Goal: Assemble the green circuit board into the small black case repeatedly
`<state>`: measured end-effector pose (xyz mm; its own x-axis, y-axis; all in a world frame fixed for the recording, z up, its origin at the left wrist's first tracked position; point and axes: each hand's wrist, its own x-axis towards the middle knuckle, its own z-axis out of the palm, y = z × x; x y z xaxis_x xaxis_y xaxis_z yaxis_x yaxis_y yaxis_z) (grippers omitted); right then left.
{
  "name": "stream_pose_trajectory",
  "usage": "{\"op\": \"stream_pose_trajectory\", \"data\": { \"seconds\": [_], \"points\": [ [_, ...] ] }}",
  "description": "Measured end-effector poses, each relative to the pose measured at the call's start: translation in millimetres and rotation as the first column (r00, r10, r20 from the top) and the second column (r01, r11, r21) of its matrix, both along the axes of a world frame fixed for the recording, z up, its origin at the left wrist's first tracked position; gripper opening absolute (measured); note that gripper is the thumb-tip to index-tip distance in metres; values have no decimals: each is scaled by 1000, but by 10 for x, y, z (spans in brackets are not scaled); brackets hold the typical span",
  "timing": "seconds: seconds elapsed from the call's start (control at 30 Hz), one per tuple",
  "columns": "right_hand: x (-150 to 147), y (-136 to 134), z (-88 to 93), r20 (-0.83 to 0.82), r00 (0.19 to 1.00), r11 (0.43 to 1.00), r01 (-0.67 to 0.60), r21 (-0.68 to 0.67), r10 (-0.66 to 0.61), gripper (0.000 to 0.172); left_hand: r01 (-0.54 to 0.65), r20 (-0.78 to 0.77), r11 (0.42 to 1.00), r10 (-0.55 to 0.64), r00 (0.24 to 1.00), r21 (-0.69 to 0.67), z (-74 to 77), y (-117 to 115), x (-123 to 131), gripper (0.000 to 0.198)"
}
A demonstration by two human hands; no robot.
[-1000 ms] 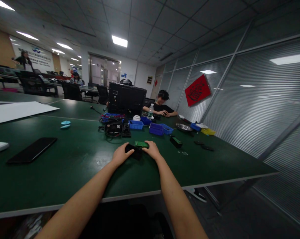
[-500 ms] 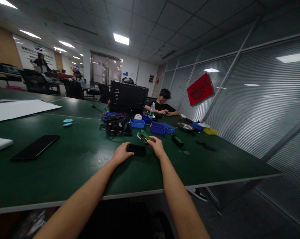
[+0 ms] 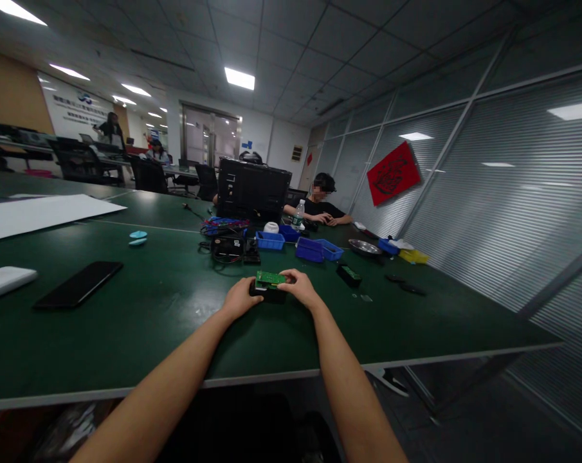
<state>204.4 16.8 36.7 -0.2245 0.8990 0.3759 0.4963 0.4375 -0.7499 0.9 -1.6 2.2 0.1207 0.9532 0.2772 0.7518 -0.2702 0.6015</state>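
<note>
My left hand [image 3: 240,299] grips the left end of a black plastic case [image 3: 270,296] resting on the green table [image 3: 175,347]. In my right hand [image 3: 298,287] is a green circuit board [image 3: 270,278], pinched at its right end between thumb and fingers. The board lies level over the top of the case; whether it touches the case inside, I cannot tell. To the right stands another black case with a green board [image 3: 349,274] in it, apart from my hands.
Blue plastic bins [image 3: 310,249], a black power adapter with cables [image 3: 227,247] and a monitor [image 3: 254,190] stand beyond my hands. A black phone-like slab [image 3: 78,285] lies left. A metal dish [image 3: 364,247] sits right. Across the table a person [image 3: 322,202] sits.
My right hand has brought the circuit board left, from tilted beyond the case to level above it. The left hand stays on the case.
</note>
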Motion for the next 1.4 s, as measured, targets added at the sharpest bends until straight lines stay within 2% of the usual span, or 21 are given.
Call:
{"op": "stream_pose_trajectory", "data": {
  "seconds": [0.33, 0.5, 0.7, 0.8, 0.87, 0.97, 1.03, 1.1, 1.23, 1.4],
  "points": [
    [-35, 0, -41, 93, 996, 999, -13, -40, 16, 37, -8, -3, 1000, 8, 1000, -28, 19, -16, 3, 60],
    [-19, 10, -47, 32, 999, 997, -20, -81, 22, 43, -16, 29, 1000, 17, 999, -21, -3, -1, -1, 68],
    [-35, 16, -110, 221, 970, 984, -62, -166, 98, 48, -46, 42, 999, 46, 998, 0, -41, 25, 0, 71],
    [-33, 41, -130, 281, 960, 988, 47, -146, -4, 43, -62, 49, 998, 62, 997, 12, -70, 47, -8, 67],
    [8, 69, -129, 317, 934, 966, 218, -136, -166, 43, -64, 57, 998, 63, 996, 10, -82, 56, -13, 65],
    [131, 117, -114, 402, 798, 840, 530, -114, -449, 50, -46, 66, 999, 46, 997, 1, -92, 63, -20, 63],
    [216, 141, -107, 447, 710, 759, 644, -99, -544, 54, -37, 67, 999, 37, 997, -1, -100, 68, -23, 61],
    [271, 156, -106, 475, 669, 724, 683, -91, -571, 56, -33, 69, 999, 32, 997, 2, -110, 77, -26, 62],
    [250, 164, -115, 535, 624, 704, 706, -75, -569, 53, -33, 78, 999, 32, 996, 13, -129, 91, -30, 63],
    [87, 130, -121, 530, 631, 736, 677, -20, -566, 44, -35, 79, 999, 34, 996, 9, -124, 85, -31, 63]
  ]
}}
